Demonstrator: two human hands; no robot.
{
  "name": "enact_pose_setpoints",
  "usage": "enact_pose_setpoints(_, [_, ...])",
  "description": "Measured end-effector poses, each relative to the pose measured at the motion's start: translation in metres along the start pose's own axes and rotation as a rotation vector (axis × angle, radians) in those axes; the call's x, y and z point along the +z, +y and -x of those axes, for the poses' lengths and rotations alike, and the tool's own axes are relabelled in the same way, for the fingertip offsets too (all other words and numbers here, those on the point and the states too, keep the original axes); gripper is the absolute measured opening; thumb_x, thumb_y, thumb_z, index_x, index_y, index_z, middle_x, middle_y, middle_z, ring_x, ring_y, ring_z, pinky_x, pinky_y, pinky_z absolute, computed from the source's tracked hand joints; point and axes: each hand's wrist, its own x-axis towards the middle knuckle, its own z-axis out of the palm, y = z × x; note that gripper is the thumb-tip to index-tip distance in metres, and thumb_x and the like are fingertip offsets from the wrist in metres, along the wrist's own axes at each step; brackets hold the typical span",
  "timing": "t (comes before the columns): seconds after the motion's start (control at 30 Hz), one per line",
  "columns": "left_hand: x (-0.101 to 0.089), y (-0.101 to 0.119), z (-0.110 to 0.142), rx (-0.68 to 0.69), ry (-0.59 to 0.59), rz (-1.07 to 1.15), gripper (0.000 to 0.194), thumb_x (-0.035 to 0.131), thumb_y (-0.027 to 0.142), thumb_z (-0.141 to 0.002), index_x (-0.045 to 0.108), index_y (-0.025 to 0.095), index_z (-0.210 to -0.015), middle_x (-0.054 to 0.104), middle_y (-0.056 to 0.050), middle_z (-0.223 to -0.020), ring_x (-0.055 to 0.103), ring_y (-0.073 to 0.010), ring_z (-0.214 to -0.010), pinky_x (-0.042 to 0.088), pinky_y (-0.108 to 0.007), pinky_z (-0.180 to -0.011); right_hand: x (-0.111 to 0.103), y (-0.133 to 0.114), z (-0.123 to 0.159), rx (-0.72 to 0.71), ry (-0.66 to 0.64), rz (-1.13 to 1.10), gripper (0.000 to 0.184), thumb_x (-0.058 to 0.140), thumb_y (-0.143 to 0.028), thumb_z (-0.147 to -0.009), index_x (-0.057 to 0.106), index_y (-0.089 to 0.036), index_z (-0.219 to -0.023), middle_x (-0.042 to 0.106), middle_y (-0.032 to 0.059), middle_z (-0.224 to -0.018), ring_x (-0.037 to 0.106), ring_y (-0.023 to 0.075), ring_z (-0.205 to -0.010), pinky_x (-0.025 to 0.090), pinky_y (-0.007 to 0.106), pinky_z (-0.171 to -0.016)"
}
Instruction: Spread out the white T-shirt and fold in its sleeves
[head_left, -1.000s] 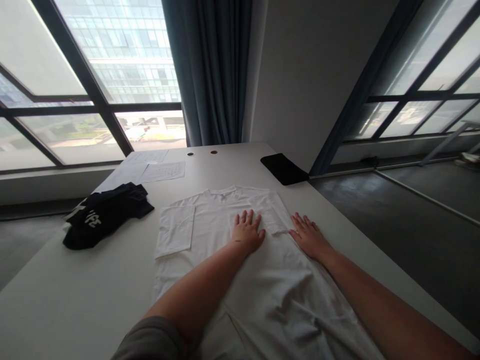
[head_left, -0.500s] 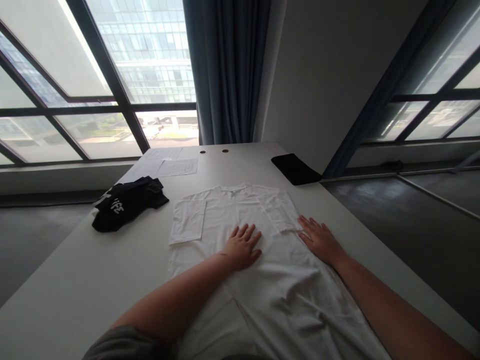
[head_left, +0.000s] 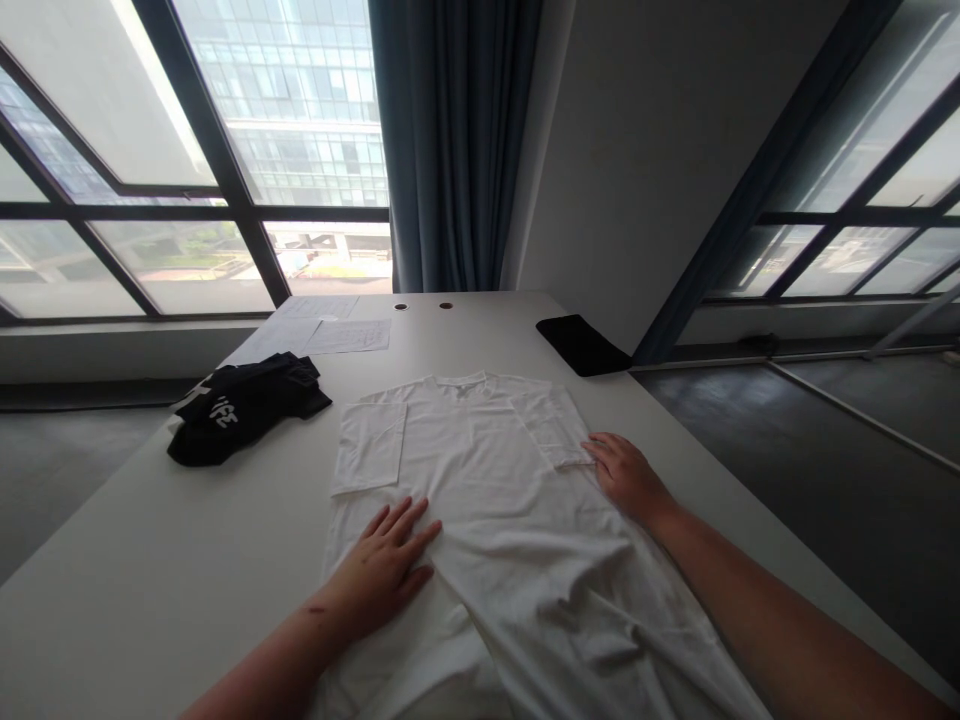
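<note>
A white T-shirt [head_left: 480,490] lies spread on the table, collar toward the far end, both sleeves lying inward over the body. Creases run across its lower right part. My left hand [head_left: 386,565] rests flat on the left side of the shirt, below the left sleeve, with fingers apart. At the shirt's right edge, my right hand [head_left: 624,475] touches the hem of the right sleeve [head_left: 551,425]. Its fingers are stretched out and partly overlap the cloth; nothing shows gripped in them.
On the white table [head_left: 150,560], a black garment with white lettering [head_left: 247,405] lies bunched at the left. Sheets of paper [head_left: 349,336] lie at the far left, a flat black item [head_left: 583,345] at the far right. A blue curtain [head_left: 454,150] hangs beyond the table.
My left hand has moved from the shirt's middle toward the left and nearer to me. My right hand stays by the right sleeve, its fingers slightly closer together. The view has shifted a little.
</note>
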Motion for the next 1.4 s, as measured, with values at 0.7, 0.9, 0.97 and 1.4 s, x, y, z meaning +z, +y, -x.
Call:
enact_pose_setpoints(0.7, [0.000, -0.010, -0.006, -0.024, -0.027, 0.016, 0.058, 0.052, 0.052, -0.104, 0.041, 0.044, -0.160, 0.031, -0.004, -0.172, 0.034, -0.0322, -0.156, 0.029, -0.057, -0.127, 0.034, -0.099, -0.169, 0.262, -0.348, 0.110, 0.036, 0.044, -0.026, -0.103, 0.070, -0.011, -0.122, 0.071, 0.0212, -0.124, 0.068, 0.0283, -0.110, 0.048, 0.035, -0.092])
enact_pose_setpoints(0.9, [-0.004, -0.010, -0.005, -0.026, -0.046, 0.040, 0.058, 0.054, 0.049, -0.103, 0.041, 0.044, -0.160, 0.029, -0.003, -0.173, 0.031, -0.0320, -0.158, 0.028, -0.057, -0.128, 0.034, -0.092, -0.179, 0.268, -0.331, 0.110, 0.033, 0.046, -0.021, -0.100, 0.071, -0.010, -0.119, 0.072, 0.0197, -0.120, 0.068, 0.0262, -0.106, 0.047, 0.033, -0.090])
enact_pose_setpoints(0.97, [-0.004, -0.011, -0.005, -0.029, -0.049, 0.042, 0.058, 0.054, 0.049, -0.103, 0.041, 0.045, -0.160, 0.029, -0.003, -0.173, 0.030, -0.0314, -0.158, 0.027, -0.056, -0.128, 0.034, -0.092, -0.178, 0.247, -0.323, 0.103, 0.033, 0.045, -0.023, -0.101, 0.071, -0.011, -0.117, 0.073, 0.0181, -0.118, 0.067, 0.0254, -0.105, 0.047, 0.032, -0.089])
enact_pose_setpoints(1.4, [-0.008, -0.009, -0.007, -0.041, -0.069, 0.036, 0.057, 0.052, 0.050, -0.104, 0.042, 0.044, -0.160, 0.029, -0.003, -0.173, 0.031, -0.0314, -0.158, 0.028, -0.057, -0.128, 0.063, -0.041, -0.161, 0.422, -0.285, 0.058, 0.063, 0.026, -0.053, -0.109, 0.044, -0.020, -0.159, 0.037, 0.0174, -0.166, 0.035, 0.0302, -0.151, 0.029, 0.049, -0.121])
